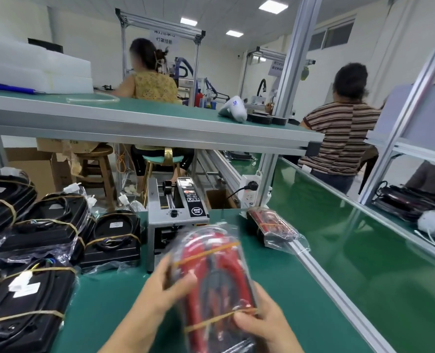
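- The bagged red pack [211, 273] is held off the bench [109, 301], above its near edge, between both hands.
- The left hand [170, 284] grips the pack's left side, fingers curled under it and thumb on top.
- The right hand [259, 324] grips the near end from the right, thumb pressed by the nearer rubber band.
- The held pack is long with rounded ends: red cable looped round a dark core, inside a crinkled clear plastic bag, with two tan rubber bands across it.
- A second bagged pack [272, 228] of the same kind lies at the bench's right edge, beside the green conveyor belt [351, 250].
- At least five black units [114, 235], glossy and bound with tan bands, crowd the bench's left side.
- One grey metal tape dispenser [175, 212] stands at the far edge.
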Demonstrator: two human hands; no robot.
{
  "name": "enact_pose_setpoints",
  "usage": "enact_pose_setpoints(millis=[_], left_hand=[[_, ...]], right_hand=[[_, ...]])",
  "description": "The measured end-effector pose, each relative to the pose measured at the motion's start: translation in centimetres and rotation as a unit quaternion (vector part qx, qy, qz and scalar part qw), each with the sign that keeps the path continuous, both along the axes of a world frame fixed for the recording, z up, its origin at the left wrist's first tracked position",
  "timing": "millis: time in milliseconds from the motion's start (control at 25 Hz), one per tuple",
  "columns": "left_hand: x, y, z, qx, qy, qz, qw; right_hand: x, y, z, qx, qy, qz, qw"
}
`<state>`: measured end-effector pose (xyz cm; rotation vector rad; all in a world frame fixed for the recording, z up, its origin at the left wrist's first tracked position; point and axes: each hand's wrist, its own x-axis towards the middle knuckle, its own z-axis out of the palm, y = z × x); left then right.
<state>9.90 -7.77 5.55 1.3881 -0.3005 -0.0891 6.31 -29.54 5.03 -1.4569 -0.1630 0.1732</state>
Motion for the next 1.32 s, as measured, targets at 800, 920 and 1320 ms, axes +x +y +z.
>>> enact_pose_setpoints(millis=[800, 920, 1320], left_hand=[[-1.6, 6.2, 0.2, -0.059, -0.079, 0.088, 0.991], [-1.9, 6.0, 0.6, -0.024, -0.092, 0.115, 0.989], [-2.6, 5.6, 1.2, 0.016, -0.138, 0.113, 0.984]], right_hand=[[6.6, 9.8, 5.7, -0.040, -0.153, 0.059, 0.986], [6.6, 9.4, 5.8, -0.053, -0.203, 0.053, 0.976], [3.9, 7.6, 4.2, 0.020, -0.241, 0.106, 0.965]])
